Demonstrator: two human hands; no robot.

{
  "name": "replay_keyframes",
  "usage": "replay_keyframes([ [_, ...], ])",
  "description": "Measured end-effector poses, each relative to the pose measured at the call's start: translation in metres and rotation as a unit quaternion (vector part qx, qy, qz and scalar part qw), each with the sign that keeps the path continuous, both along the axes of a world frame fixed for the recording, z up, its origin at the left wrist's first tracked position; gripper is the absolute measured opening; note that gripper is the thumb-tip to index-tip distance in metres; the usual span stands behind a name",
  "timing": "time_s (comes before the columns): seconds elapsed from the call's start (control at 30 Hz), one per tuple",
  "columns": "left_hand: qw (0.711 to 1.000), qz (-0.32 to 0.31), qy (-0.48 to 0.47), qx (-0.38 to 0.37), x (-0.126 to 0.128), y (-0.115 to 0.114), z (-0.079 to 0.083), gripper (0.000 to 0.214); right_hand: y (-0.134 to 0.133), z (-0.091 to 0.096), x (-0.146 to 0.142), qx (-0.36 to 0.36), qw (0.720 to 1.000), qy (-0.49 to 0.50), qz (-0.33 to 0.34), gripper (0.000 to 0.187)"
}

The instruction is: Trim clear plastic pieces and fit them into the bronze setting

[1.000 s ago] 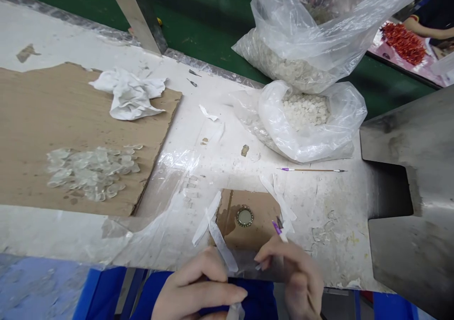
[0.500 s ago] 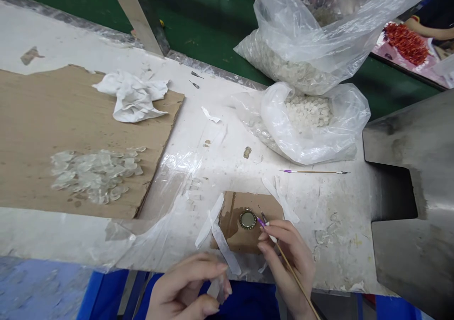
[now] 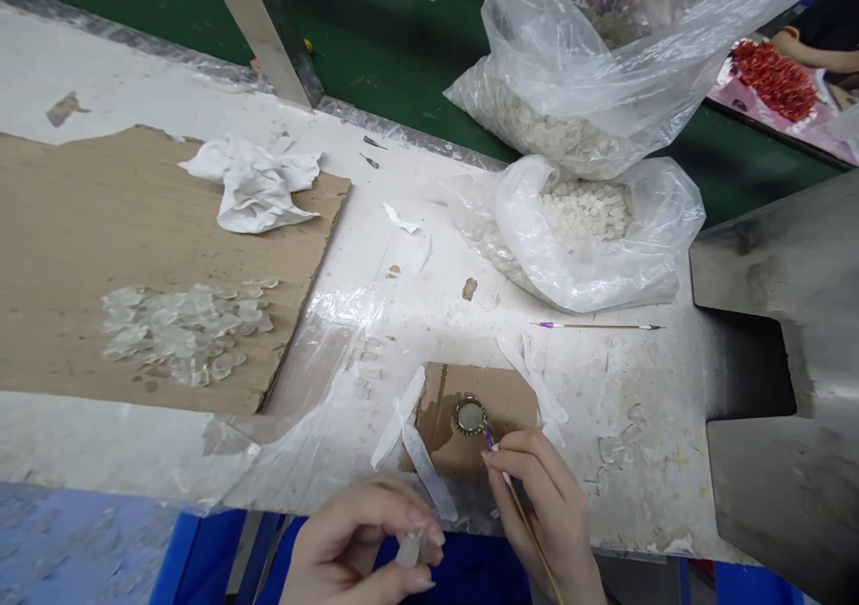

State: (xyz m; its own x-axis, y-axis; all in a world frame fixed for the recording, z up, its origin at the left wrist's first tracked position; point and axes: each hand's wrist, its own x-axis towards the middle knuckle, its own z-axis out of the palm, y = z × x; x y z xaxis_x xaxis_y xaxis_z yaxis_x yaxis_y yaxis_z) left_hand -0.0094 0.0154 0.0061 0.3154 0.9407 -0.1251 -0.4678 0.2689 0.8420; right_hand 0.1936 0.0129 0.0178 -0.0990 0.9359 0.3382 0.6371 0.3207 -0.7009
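Head view: your right hand [image 3: 547, 507] grips purple-tipped stick [image 3: 516, 507] narrowly, tip just beside bottle cap [image 3: 471, 417] on cardboard patch [image 3: 510, 399]. Left hand [image 3: 355, 547] pinches clear piece [image 3: 408, 549], material unclear. Risks: tip slip shoves cap; loose pinch drops piece.

Cardboard sheet [image 3: 134, 220] on white-coated bench [image 3: 429, 310]: crumpled white cloth [image 3: 251, 189] at its edge, heap of transparent flakes [image 3: 184, 332] nearer front. Far side: two small dark tools [image 3: 369, 150]. Right: upper plastic bag [image 3: 570, 77] of greyish pieces; lower plastic bag [image 3: 604, 269] of white pieces [image 3: 583, 211]. Steel housing [image 3: 778, 498] at right edge. Green belt [image 3: 376, 32] beyond bench.
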Motion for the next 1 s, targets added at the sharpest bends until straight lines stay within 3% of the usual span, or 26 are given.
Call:
replay_keyframes([
  [0.2,0.999,0.024,0.038,0.022,0.003,0.003,0.0,0.034,-0.002,0.0,0.003,-0.043,0.999,0.012,0.009,0.024],
  [0.37,0.999,0.045,0.021,0.012,0.007,0.003,0.001,0.034,0.001,0.008,0.004,-0.027,0.992,0.121,-0.028,0.016],
  [0.43,0.999,0.039,0.026,0.016,0.007,0.003,0.004,0.033,0.002,0.013,0.0,-0.015,0.979,0.191,-0.068,0.01],
  [0.5,0.999,0.029,0.032,0.019,0.009,0.003,0.008,0.036,0.001,0.017,-0.01,-0.005,0.955,0.28,-0.102,0.018],
  [0.63,0.999,0.023,0.023,0.032,0.016,0.005,0.015,0.038,-0.001,0.02,-0.044,-0.028,0.894,0.44,-0.077,0.025],
  [0.8,0.995,0.048,0.051,0.064,0.021,0.007,0.018,0.03,-0.007,0.012,-0.071,0.039,0.871,0.484,-0.074,0.023],
  [1.0,0.994,0.05,0.059,0.075,0.017,0.005,0.013,0.033,-0.019,0.015,-0.058,-0.041,0.867,0.495,-0.041,0.015],
])
